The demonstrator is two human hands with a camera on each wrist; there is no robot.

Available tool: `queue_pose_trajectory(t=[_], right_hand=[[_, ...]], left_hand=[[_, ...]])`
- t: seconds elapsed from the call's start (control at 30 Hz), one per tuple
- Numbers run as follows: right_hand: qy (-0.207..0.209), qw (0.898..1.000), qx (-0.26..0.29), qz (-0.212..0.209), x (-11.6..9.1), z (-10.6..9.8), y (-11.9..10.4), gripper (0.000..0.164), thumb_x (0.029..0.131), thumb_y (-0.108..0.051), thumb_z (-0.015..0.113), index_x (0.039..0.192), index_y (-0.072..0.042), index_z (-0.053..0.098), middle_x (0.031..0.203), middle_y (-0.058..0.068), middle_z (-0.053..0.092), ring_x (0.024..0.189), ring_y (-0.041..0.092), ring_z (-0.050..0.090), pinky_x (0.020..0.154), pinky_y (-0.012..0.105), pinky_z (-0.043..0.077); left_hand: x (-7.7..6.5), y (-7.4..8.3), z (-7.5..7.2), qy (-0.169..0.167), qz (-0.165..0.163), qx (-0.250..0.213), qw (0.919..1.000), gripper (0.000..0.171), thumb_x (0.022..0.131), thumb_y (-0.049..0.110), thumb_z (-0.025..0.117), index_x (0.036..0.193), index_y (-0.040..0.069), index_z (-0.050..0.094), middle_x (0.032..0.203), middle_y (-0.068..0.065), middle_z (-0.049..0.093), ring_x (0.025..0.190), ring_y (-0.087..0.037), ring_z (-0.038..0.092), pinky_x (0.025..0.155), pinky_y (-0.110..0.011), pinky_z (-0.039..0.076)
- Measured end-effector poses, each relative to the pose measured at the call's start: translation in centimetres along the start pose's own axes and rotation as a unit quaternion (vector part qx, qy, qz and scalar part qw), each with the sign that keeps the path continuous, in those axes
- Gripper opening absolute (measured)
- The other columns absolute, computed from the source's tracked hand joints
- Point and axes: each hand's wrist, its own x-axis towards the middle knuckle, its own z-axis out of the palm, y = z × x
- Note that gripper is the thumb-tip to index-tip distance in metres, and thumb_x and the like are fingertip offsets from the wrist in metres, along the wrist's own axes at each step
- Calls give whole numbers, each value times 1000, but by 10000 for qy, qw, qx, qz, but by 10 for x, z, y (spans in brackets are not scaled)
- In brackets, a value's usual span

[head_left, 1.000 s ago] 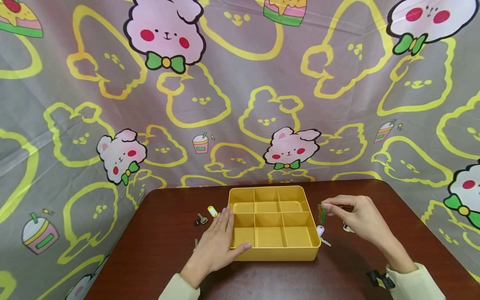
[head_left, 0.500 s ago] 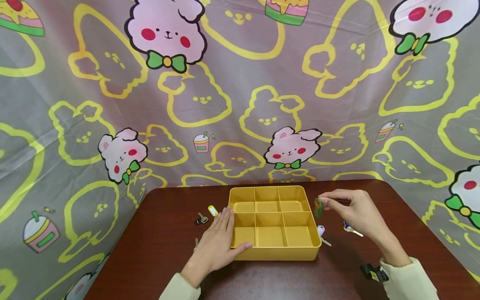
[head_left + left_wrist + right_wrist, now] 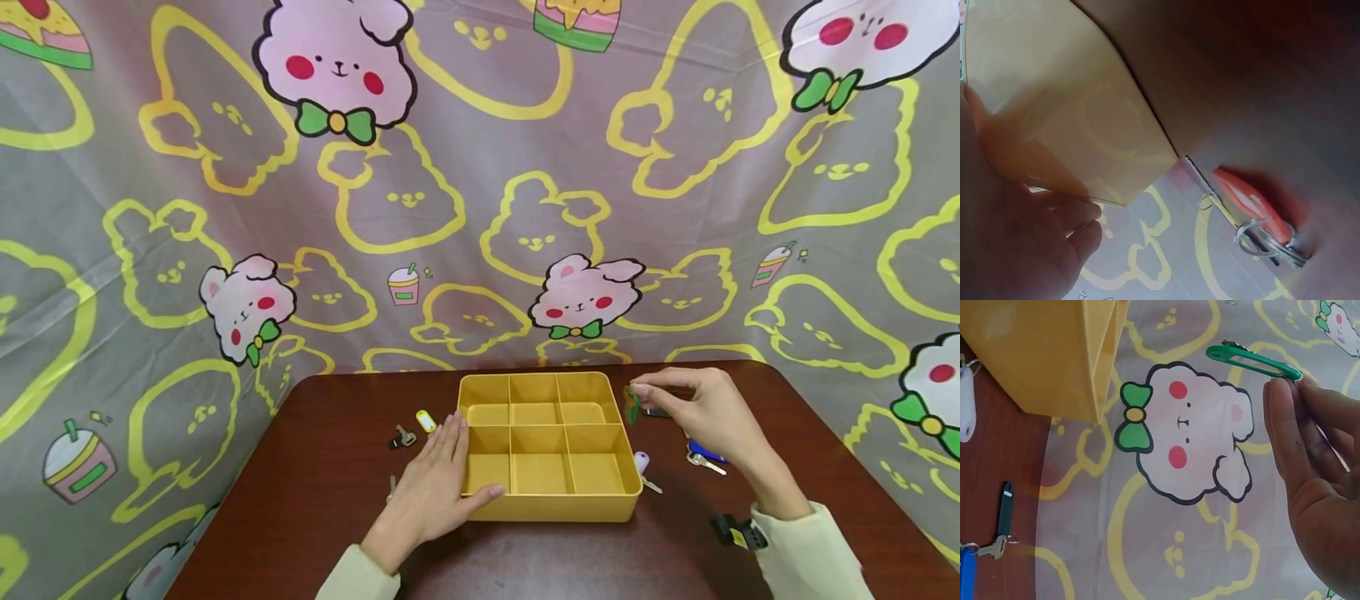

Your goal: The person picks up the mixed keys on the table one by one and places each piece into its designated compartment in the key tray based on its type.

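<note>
My right hand point(image 3: 712, 417) pinches a key with a green tag point(image 3: 633, 407) between thumb and fingertips, just beyond the right wall of a yellow box point(image 3: 551, 508) with several compartments. In the right wrist view the green tag point(image 3: 1254, 361) shows a key's toothed edge along its upper side. My left hand point(image 3: 431, 483) rests on the box's left side, fingers lying straight along the rim and thumb at the front rim. The left wrist view has that hand point(image 3: 1041, 237) against the yellow wall point(image 3: 1072, 100).
Right of the box lie a lilac-tagged key point(image 3: 641, 462), a blue-tagged key point(image 3: 707, 452) and a dark-tagged key point(image 3: 1004, 512). On its left are a yellow tag point(image 3: 425, 421), a black-headed key point(image 3: 402, 437) and a red-tagged key point(image 3: 1254, 200). Patterned cloth stands behind the table.
My right hand has moved left and away from me with the green-tagged key, uncovering the blue-tagged key and a dark tag. The left hand and the box stay put.
</note>
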Motion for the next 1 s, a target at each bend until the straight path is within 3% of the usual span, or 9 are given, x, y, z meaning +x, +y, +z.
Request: queue_pose_trajectory(t=[0.13,0.37,0.6,1.0], right_hand=[[28,9999,-163,-23,5,0,-3,14,96,-24,78,107,-19,84,86,-2,82,71,0,73,62,20,54],[-156,9994,127,266,11,-3,-9,20,98,-27,76,112,-13,83,102,9,82,76,1,77,69,21,62],[-244,9992,116,287,18,-3,-10,22,99,-25,75,115,-12,83,109,12,82,78,1,78,71,22,63],[-295,9993,18,241,25,-1,-11,24,98,-30,76,114,-14,83,104,7,83,79,0,76,73,19,59]], left_hand=[[0,1,0,-13,-11,-27,10000,108,98,82,38,164,-2,25,174,-22,23,163,-34,25,131,-47,31],[0,2,-2,-58,-42,8,10000,109,97,82,38,165,-2,23,175,-21,21,164,-33,22,132,-46,29],[0,2,-4,-28,-15,125,9999,107,98,79,43,164,-3,25,174,-22,24,163,-35,25,131,-47,31],[0,4,-4,-39,5,213,9998,108,98,81,39,164,-3,25,173,-22,24,163,-34,24,132,-46,29]])
